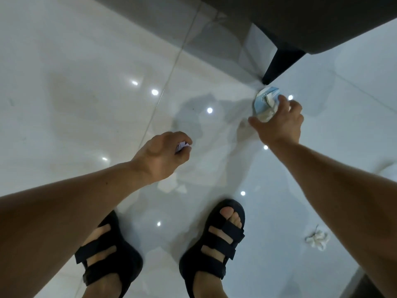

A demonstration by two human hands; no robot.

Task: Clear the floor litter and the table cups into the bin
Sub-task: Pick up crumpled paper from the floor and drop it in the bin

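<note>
Our right hand [279, 122], sitting right of centre in the frame, is gripping a crumpled blue-and-white wad [266, 101]. The fingers are curling round it and the thumb is poking out to the left. We honestly can't tell if the wad is touching the floor [86, 72] or hanging just above it. Our left hand [162, 154], around the middle of the frame, is pinching a small white scrap [182, 145] in its curled fingers, with just a corner peeking out.

The wad is sitting just below the foot of a dark furniture leg [279, 63], which is coming down from a grey seat [322, 22] across the upper right. Down in the lower right, a white crumpled piece [318, 240] is lying on the glossy tiles, well apart from both hands. At the bottom centre, our feet in black strappy sandals [217, 239] are standing side by side.
</note>
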